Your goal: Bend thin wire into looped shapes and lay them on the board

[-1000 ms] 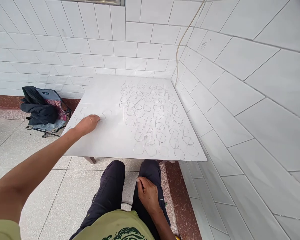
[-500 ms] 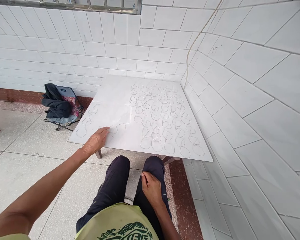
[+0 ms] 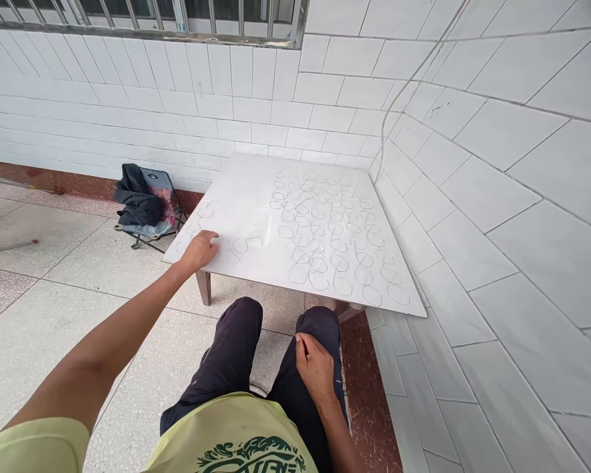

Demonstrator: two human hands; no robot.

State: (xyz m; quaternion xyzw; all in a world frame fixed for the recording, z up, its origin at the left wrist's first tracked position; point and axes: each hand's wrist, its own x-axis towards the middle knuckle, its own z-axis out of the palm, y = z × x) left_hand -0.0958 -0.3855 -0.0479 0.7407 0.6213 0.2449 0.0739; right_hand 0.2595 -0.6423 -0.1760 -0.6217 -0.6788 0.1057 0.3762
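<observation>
A white board (image 3: pixel 246 190) lies as a tabletop in front of me. Thin dark lines in linked loops (image 3: pixel 342 266) cover its right side in rows; whether they are drawn or are loose thin strands, I cannot tell. At the front left, my left hand (image 3: pixel 199 251) rests on the board with its fingers pinched together. Something small and pale may be at its fingertips, too small to name. Beside it run wavy lines (image 3: pixel 241 247), with more curved lines (image 3: pixel 205 211) farther left. My right hand (image 3: pixel 318 368) lies curled closed on my right thigh, away from the board.
A folding chair (image 3: pixel 157 230) with a dark cloth (image 3: pixel 138 197) over it stands left of the table. White tiled walls (image 3: pixel 270 135) close off the back and right. A cable (image 3: pixel 387 121) hangs in the corner. My knees (image 3: pixel 246 315) are by the table's front edge.
My left hand has slid left along the board's front part, away from the wavy lines. The camera view has shifted left and up. My right hand stays on my thigh.
</observation>
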